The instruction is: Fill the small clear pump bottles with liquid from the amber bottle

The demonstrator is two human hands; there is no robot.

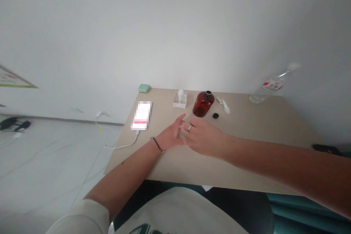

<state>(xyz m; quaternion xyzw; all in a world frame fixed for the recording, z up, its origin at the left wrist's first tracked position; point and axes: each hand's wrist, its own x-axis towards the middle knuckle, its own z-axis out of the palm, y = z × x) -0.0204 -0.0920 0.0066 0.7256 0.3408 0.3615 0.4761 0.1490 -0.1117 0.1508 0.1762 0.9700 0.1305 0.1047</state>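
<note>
My left hand and my right hand meet over the middle of the beige table. Between them is a small clear object, mostly hidden by the fingers. The fingers of my left hand curve around it, and my right hand, with a ring, closes on it from the other side. Just behind my hands stands a dark red-brown bottle with an open neck. A small black cap lies to the right of this bottle. Farther back, a clear square container has something white on top.
A phone with a white cable lies at the left, a green case behind it. Crumpled white material lies near the cap. A clear plastic bottle stands at the back right. A dark object is at the right edge.
</note>
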